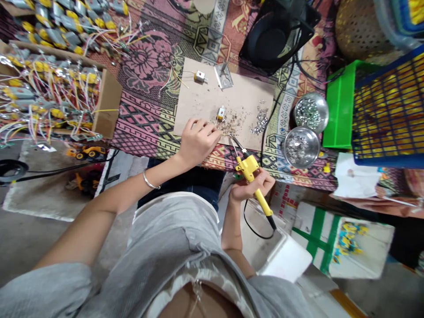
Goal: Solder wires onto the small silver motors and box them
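Observation:
A yellow soldering iron is held in my right hand, its metal tip pointing up and left over the near edge of a cardboard sheet. My left hand rests on that edge with its fingers bent and drawn together by the iron's tip. Whatever lies between those fingertips is too small to make out. Just beyond them is a small silver and yellow motor with thin leads. Another motor lies farther back, beside a bent metal bracket. Dark crumbs and small metal parts are scattered over the cardboard.
Wired motors fill a cardboard box at left, with more piled behind it. A black fan stands at the back. Two metal bowls of small parts sit at right, near a green tray and a blue basket. A black cable crosses the cloth.

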A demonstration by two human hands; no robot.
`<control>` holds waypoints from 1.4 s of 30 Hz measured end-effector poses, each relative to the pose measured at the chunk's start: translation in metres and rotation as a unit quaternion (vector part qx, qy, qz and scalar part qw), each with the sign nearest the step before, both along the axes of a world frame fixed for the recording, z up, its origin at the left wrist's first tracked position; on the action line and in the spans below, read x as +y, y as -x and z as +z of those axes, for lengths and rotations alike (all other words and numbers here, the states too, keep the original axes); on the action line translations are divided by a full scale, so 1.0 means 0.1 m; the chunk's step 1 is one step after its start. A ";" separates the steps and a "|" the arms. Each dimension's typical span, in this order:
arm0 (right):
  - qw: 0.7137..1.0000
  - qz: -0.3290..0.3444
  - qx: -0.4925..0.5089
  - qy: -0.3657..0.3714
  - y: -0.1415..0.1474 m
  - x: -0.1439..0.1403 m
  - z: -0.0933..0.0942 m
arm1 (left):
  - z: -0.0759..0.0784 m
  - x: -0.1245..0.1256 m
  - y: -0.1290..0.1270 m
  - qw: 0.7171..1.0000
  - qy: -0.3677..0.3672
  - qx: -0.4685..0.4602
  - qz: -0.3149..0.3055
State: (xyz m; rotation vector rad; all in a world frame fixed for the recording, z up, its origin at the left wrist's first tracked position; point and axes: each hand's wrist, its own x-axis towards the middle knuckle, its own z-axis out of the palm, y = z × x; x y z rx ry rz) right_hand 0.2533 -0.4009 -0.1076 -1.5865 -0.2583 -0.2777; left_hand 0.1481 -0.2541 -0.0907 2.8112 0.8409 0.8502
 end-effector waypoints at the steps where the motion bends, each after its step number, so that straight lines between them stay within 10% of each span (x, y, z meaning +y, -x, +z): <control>1: 1.000 0.000 -0.001 0.001 0.00 0.00 0.00 | 0.00 0.00 0.00 1.000 0.001 0.002 -0.001; 42: 0.999 -0.012 -0.032 0.027 0.03 0.04 0.03 | 0.03 -0.02 -0.02 0.998 0.051 0.023 -0.013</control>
